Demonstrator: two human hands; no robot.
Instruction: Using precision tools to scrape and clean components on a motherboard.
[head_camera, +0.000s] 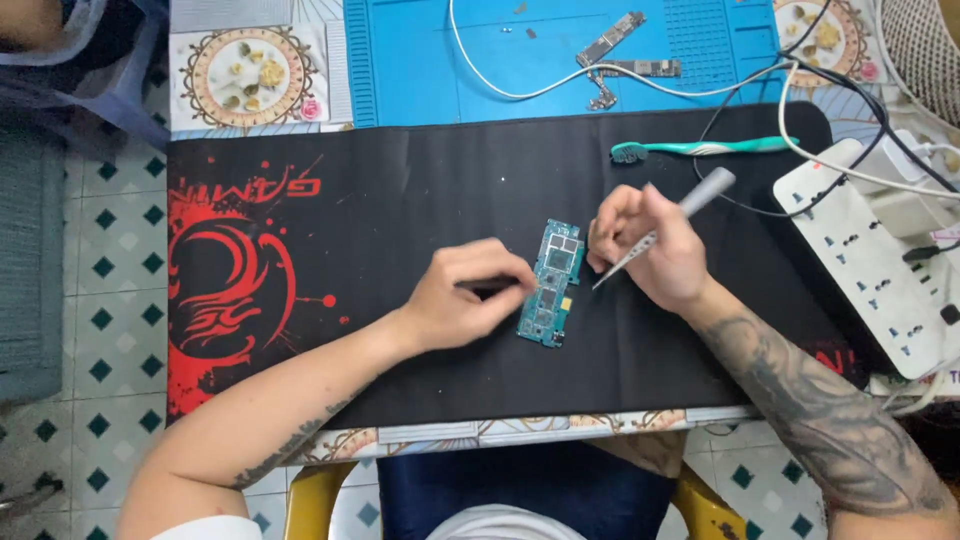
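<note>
Leftmost, the left hand (465, 295) pinches a thin dark tool (490, 287), its tip on the small blue-green rectangular circuit board (552, 283) just right of it; beyond, the right hand (650, 250) grips silver metal tweezers (640, 247) beside the board's edge.

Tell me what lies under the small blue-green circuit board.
The small blue-green circuit board lies flat on the black desk mat with red print. The left hand covers its left edge; whatever is beneath the board itself is hidden.
</note>
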